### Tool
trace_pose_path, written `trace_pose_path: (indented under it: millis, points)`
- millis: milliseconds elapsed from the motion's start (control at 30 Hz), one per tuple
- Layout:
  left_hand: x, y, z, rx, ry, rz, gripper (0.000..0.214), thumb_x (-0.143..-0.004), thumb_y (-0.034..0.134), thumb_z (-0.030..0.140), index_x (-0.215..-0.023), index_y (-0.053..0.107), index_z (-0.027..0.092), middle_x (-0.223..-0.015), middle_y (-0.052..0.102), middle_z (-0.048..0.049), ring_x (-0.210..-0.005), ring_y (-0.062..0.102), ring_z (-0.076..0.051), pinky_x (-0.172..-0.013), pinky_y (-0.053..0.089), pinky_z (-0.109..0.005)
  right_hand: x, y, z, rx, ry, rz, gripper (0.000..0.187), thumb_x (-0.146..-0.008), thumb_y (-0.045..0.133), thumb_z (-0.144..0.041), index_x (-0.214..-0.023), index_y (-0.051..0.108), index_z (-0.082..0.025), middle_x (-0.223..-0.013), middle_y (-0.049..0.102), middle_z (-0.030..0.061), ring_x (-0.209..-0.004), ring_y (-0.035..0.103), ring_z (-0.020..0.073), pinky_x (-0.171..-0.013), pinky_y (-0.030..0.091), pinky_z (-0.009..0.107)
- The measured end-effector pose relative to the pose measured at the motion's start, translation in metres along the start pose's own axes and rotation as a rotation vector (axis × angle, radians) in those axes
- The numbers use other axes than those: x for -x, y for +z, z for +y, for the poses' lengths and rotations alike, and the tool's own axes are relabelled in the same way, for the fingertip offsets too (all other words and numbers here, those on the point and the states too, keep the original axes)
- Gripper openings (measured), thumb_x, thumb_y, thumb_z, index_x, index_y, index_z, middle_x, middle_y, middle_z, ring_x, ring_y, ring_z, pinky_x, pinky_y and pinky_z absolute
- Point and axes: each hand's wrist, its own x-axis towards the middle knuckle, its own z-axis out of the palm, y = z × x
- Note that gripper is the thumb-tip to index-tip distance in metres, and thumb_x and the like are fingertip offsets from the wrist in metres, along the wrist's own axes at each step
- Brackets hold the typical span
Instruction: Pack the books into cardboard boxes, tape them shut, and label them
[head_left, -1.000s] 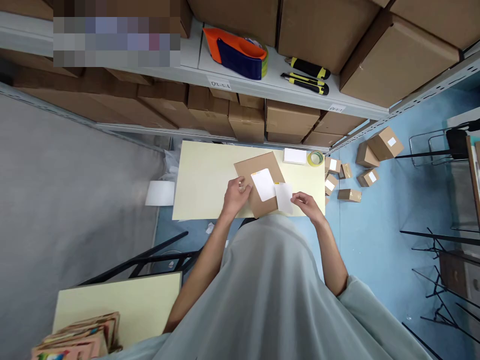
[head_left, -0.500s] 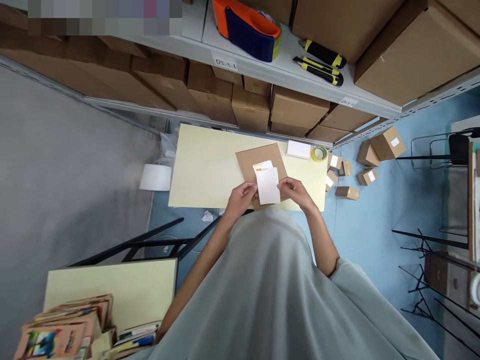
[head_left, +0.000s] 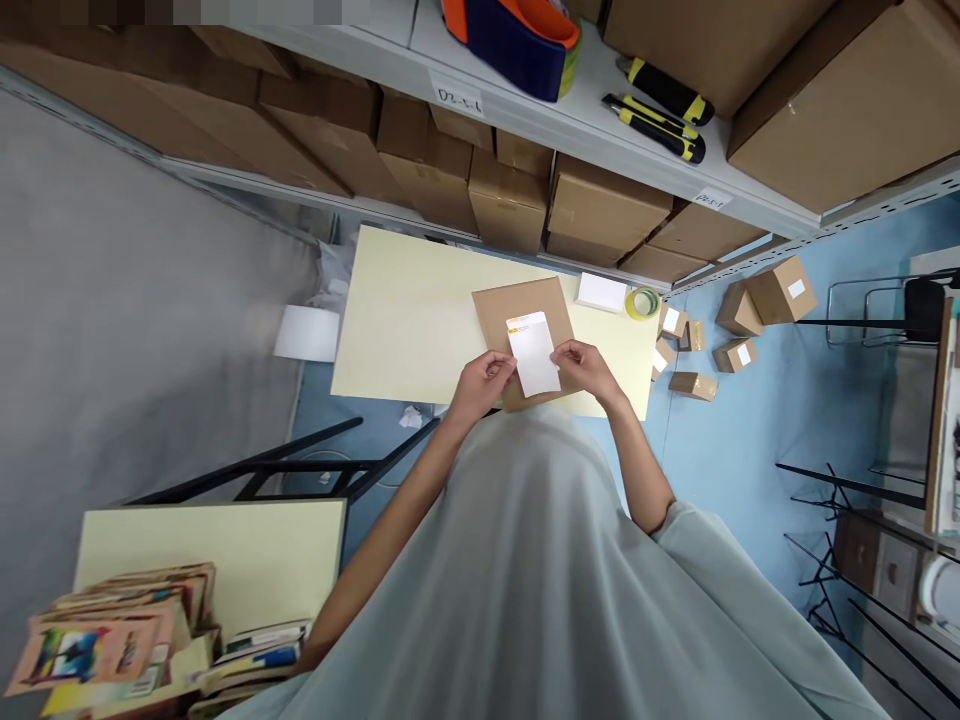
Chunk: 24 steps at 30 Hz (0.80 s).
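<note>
A white shipping label [head_left: 535,358] with a small orange-yellow mark near its top hangs over a flat brown cardboard mailer [head_left: 491,310] on the pale yellow table. My left hand [head_left: 482,385] pinches the label's left edge. On the opposite edge, my right hand [head_left: 587,368] grips it between thumb and finger. The label hides part of another white edge at its top, which seems to lie on the mailer. Whether the held label touches the mailer, I cannot tell.
Behind the mailer sit a white stack of labels [head_left: 601,292] and a tape roll [head_left: 642,303]. Shelving [head_left: 517,120] with cardboard boxes, utility knives [head_left: 660,125] and an orange-blue tape dispenser [head_left: 517,50] overhangs the table. Small boxes [head_left: 694,386] lie on the floor at right; books [head_left: 112,640] are at lower left.
The held label has shifted slightly up and tilted, now covering most of the white piece beneath its top edge. Both hands still hold its sides. The camera view has moved a little.
</note>
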Motion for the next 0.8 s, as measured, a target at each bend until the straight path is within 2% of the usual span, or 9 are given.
trace_pose_path:
  millis: [100,233,400,500,667,800]
  points:
    - [-0.011,0.003,-0.005,-0.116,-0.003,0.028,0.032,-0.088,0.072,0.054,-0.087,0.073,0.022,-0.08,0.072,-0.004,-0.076,0.066,-0.022,-0.077,0.052,-0.035,-0.014,0.001,0.006,0.156,0.031,0.056,0.018,-0.087,0.072,-0.04,-0.08,0.069,-0.024,-0.086,0.076,0.0013,-0.085,0.07,0.0203,-0.085,0.055,0.034]
    - [-0.028,0.008,-0.009,-0.274,-0.03,0.104,0.023,-0.091,0.066,0.044,-0.087,0.072,0.023,-0.089,0.077,-0.0057,-0.084,0.069,-0.024,-0.083,0.052,-0.036,-0.036,0.005,0.012,0.313,0.062,0.111,0.016,-0.093,0.069,-0.035,-0.081,0.067,-0.025,-0.091,0.078,0.0025,-0.089,0.071,0.0217,-0.086,0.054,0.034]
    - [-0.04,0.012,-0.009,-0.404,-0.066,0.145,0.02,-0.094,0.066,0.041,-0.086,0.072,0.024,-0.095,0.08,-0.0086,-0.091,0.071,-0.029,-0.084,0.051,-0.038,-0.053,0.011,0.017,0.423,0.091,0.129,0.014,-0.097,0.065,-0.029,-0.084,0.067,-0.025,-0.097,0.079,0.0051,-0.093,0.071,0.0226,-0.087,0.054,0.035]
    - [-0.041,0.015,-0.002,-0.521,-0.102,0.144,0.02,-0.098,0.063,0.038,-0.09,0.073,0.023,-0.102,0.082,-0.0109,-0.098,0.074,-0.032,-0.087,0.052,-0.039,-0.055,0.013,0.018,0.469,0.087,0.126,0.015,-0.1,0.062,-0.028,-0.086,0.067,-0.024,-0.095,0.077,0.005,-0.091,0.071,0.022,-0.085,0.053,0.033]
    - [-0.037,0.023,0.017,-0.758,-0.127,0.121,0.024,-0.104,0.053,0.032,-0.1,0.075,0.022,-0.107,0.083,-0.0101,-0.108,0.076,-0.03,-0.093,0.054,-0.036,-0.054,0.016,0.017,0.53,0.078,0.134,0.015,-0.103,0.059,-0.025,-0.09,0.067,-0.023,-0.1,0.078,0.0045,-0.096,0.072,0.0215,-0.086,0.053,0.032]
    - [-0.034,0.028,0.028,-0.83,-0.144,0.125,0.025,-0.106,0.052,0.029,-0.105,0.076,0.021,-0.11,0.083,-0.0107,-0.111,0.076,-0.031,-0.095,0.056,-0.038,-0.057,0.02,0.019,0.574,0.072,0.152,0.016,-0.104,0.058,-0.023,-0.091,0.067,-0.023,-0.106,0.08,0.0061,-0.103,0.073,0.0226,-0.091,0.054,0.032]
